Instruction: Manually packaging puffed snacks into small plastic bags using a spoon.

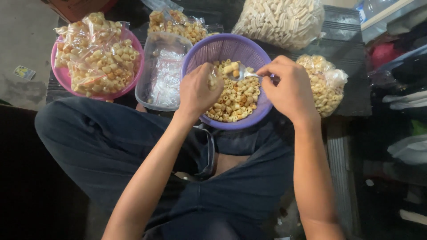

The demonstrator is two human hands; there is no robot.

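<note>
A purple basket [222, 44] sits in front of my lap, partly filled with small yellow tube-shaped snacks [235, 100]. My right hand [287, 89] holds a metal spoon [242, 72] loaded with a few snacks over the basket. My left hand [195, 91] pinches a small clear plastic bag [212, 80] right beside the spoon's bowl, above the snacks.
A pink bowl [62, 75] at the left holds several filled small bags. A clear tub [162, 78] of empty plastic bags stands between the bowl and the basket. Big bags of snacks lie behind [280, 20] and to the right [324, 84]. My legs in dark trousers fill the foreground.
</note>
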